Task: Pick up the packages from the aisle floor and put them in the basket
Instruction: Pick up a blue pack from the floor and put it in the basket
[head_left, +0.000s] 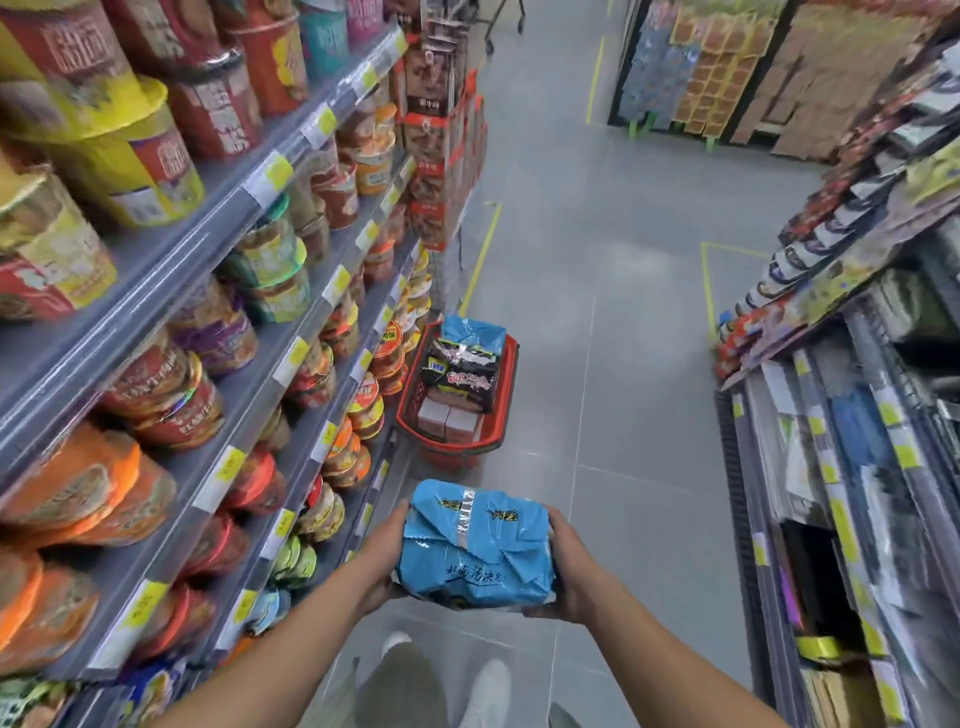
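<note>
A blue multipack of noodles (475, 545) is held in front of me at waist height. My left hand (384, 556) grips its left side and my right hand (566, 566) grips its right side. A red shopping basket (506, 395) stands on the grey floor ahead, close to the left shelving. Inside it lie another blue package (472, 330), a black package (462, 371) and a pale box (449, 418). The held pack is nearer to me than the basket and apart from it.
Shelves of cup noodles (208, 322) line the left side. A shelf of packaged goods (841, 338) runs along the right. The grey aisle floor (623, 338) with yellow tape lines stretches ahead. My shoes (483, 691) show below.
</note>
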